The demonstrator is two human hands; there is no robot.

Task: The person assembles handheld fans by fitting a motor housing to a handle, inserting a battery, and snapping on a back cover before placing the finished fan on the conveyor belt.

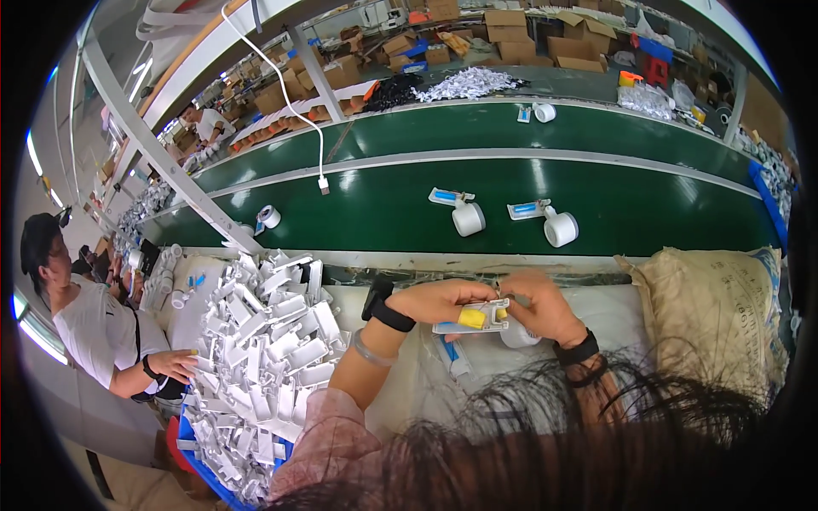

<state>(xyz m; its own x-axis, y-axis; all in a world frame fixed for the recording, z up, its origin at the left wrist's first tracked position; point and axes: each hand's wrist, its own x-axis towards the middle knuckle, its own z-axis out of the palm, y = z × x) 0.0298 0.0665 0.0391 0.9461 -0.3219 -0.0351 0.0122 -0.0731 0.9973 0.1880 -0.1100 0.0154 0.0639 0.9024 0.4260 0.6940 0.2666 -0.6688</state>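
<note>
My left hand (445, 300) grips a white plastic housing (492, 326) from its left side, with a yellow covering on the thumb. At the housing's right end, the fingers of my right hand (545, 308) are pinched together; what lies between the fingertips is too small to make out. Below my right hand shows a round white head (518, 335), partly hidden by the fingers. A bit of blue is visible at the housing's left end. On the work surface under my wrists lies another flat piece with a blue part (453, 356).
White plastic shells (264, 341) are heaped at left over a blue bin (204, 468), where a co-worker's hand (173, 364) rests. Ahead, a green conveyor (375, 200) carries several round-headed units (560, 228). A sack (716, 319) stands at right; a white cable (294, 111) hangs overhead.
</note>
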